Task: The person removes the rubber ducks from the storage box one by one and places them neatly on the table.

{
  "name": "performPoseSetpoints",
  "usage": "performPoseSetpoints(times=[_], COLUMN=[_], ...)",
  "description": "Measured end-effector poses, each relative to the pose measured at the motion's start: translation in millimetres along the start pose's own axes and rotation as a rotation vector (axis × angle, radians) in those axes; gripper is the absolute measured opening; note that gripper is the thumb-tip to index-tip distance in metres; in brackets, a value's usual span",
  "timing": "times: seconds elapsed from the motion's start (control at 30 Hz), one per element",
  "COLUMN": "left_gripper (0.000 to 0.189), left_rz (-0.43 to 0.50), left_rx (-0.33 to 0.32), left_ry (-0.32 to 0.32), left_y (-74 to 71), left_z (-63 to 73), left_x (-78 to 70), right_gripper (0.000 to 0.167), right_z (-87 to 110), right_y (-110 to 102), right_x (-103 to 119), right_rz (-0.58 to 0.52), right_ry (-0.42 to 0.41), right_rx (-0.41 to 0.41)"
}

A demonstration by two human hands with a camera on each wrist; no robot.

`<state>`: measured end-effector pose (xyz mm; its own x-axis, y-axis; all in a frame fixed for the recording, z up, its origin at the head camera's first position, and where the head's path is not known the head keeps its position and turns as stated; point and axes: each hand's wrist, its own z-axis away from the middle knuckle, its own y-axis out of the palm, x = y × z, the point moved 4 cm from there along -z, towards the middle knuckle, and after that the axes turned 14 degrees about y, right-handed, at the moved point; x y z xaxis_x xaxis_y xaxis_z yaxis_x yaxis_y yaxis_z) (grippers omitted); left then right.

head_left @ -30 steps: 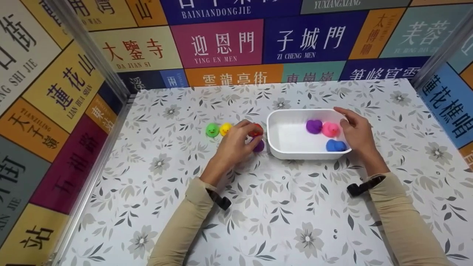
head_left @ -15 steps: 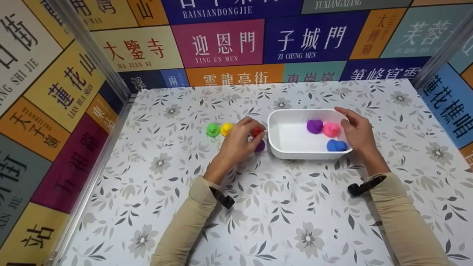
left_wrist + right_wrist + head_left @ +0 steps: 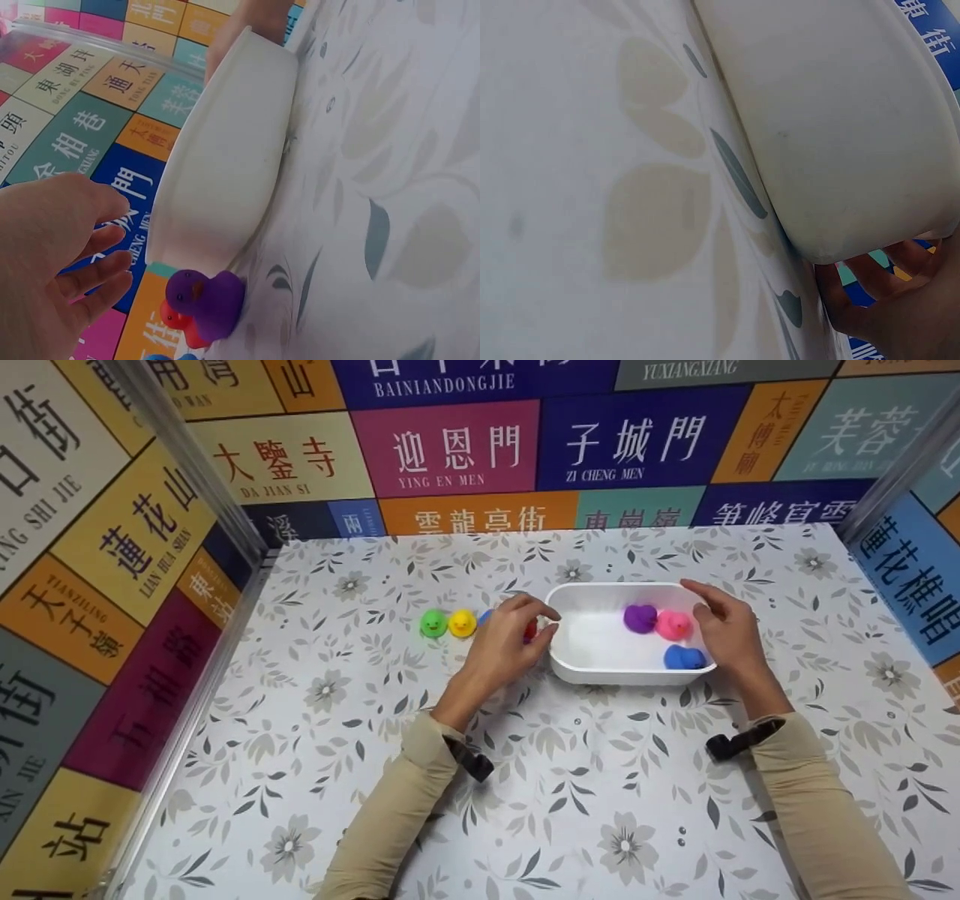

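the left grip (image 3: 504, 641), fingers loosely parted and holding nothing, hangs beside the left end of a white rectangular plastic tub (image 3: 600, 676); the right grip (image 3: 727, 637) is curled round its right end. inside sit a round purple toy duck (image 3: 640, 619), a pink toy duck (image 3: 673, 625) and a blue toy duck (image 3: 683, 657). left of the tub, on the white floral-patterned bench (image 3: 562, 825), are a green duck (image 3: 433, 623), a yellow duck (image 3: 462, 623), a partly hidden second blue duck (image 3: 485, 616), a red duck (image 3: 530, 629) and a second purple duck (image 3: 217, 304).
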<state>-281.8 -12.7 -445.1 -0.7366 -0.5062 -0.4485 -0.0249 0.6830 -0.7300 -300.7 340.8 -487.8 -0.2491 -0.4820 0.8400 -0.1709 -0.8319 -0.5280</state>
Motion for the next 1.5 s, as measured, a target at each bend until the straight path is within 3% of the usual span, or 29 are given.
performPoseSetpoints(times=[0.33,0.77,1.0,1.5], left_gripper=[0.017,0.017,0.017,0.02], left_rz=[0.012,0.052,0.089,0.151], left_rx=[-0.012,0.002,0.003,0.052], left_ry=[0.055,0.064,0.097,0.079], left_y=[11.3,26.7,35.6,66.2], left_z=[-18.1,-29.8,-37.3,-57.9], left_x=[-11.9,-20.7,-26.3,-35.0], right_gripper=[0.046,0.047,0.047,0.047], right_z=[1.4,-0.9,-2.4,-1.4], right_y=[0,-2,-1,-2], right_x=[1,1,1,2], right_rz=[0.009,0.028,0.028,0.041], right_ry=[0.013,0.037,0.01,-0.004], right_rx=[-0.007,0.015,0.013,-0.001])
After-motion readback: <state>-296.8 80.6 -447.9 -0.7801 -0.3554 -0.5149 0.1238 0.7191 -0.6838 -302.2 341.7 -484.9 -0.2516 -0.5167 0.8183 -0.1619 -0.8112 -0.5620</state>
